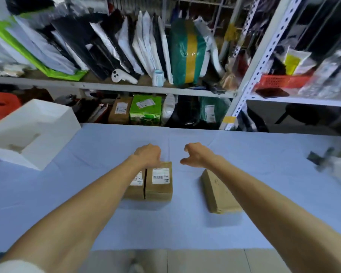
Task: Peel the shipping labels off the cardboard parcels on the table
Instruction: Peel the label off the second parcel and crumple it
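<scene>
Three small cardboard parcels lie on the table's light blue cloth (185, 229). The middle parcel (159, 189) carries a white shipping label (160, 175) with a barcode on top. Touching its left side is another parcel (134, 191) with a label (137, 179) partly hidden under my left forearm. A third parcel (218, 194) lies apart to the right, with no label showing on its visible faces. My left hand (148, 154) hovers curled over the far edge of the two left parcels, holding nothing visible. My right hand (196, 154) floats beyond the right parcel, fingers bent and apart, empty.
A white foam box (34, 131) sits at the table's left. A blurred dark and white object (331, 164) lies at the right edge. Metal shelving (126, 88) behind the table is packed with mailer bags and boxes. Tiled floor shows at the near table edge.
</scene>
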